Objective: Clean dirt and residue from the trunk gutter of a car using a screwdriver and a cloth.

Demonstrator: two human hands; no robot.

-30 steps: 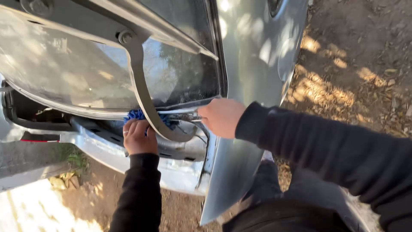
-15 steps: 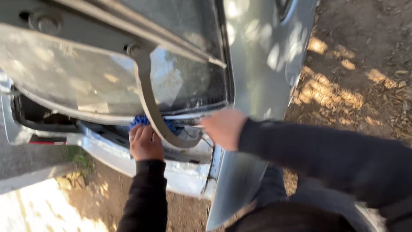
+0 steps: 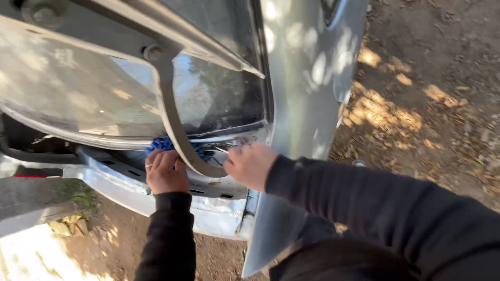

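My left hand grips a blue fuzzy cleaning mitt or brush and presses it against the channel below the windscreen of a silver car. A curved grey hinge arm crosses right in front of it and hides part of the blue piece. My right hand is closed at the corner where the glass meets the silver pillar; a thin bright strip shows at its fingertips, and I cannot tell whether it grips it. Both sleeves are dark.
The raised silver hood fills the upper left. Below my hands runs the slotted cowl and fender edge. Dry dirt ground with leaves lies to the right, and a pale sunlit patch at the lower left.
Both hands have stayed at the base of the windscreen. The view has shifted slightly, so the car sits a little further right and lower in the picture.
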